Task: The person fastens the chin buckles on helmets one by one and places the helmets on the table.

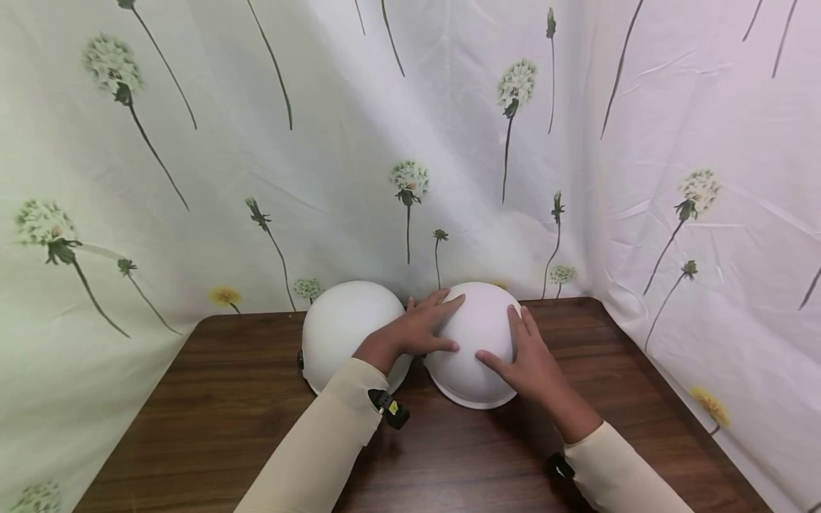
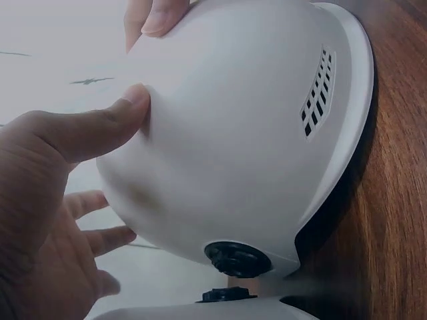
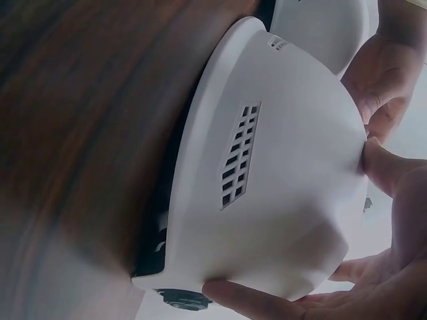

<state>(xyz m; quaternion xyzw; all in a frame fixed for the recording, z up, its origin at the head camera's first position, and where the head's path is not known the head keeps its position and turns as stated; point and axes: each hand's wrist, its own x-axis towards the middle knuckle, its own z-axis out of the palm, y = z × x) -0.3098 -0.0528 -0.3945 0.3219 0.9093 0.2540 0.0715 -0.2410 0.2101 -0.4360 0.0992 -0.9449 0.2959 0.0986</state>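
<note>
Two white helmets stand dome up, side by side. On the right helmet (image 1: 479, 335), vent slots and a black side knob (image 2: 237, 259) show in the left wrist view. My left hand (image 1: 420, 328) rests on its left side, thumb and a fingertip touching the shell while other fingers are spread clear of it. My right hand (image 1: 529, 356) lies spread on its right side; in the right wrist view one finger (image 3: 247, 301) reaches down near another black knob (image 3: 183, 299). The left helmet (image 1: 355, 328) sits behind my left wrist, touched by neither hand as far as I can see.
Beneath the helmets is a dark brown wooden table (image 1: 244, 427) with rounded far corners. A white curtain (image 1: 333, 178) printed with dandelions hangs right behind its back edge and along the right side. Black straps with small devices (image 1: 390, 410) sit on the cream sleeves.
</note>
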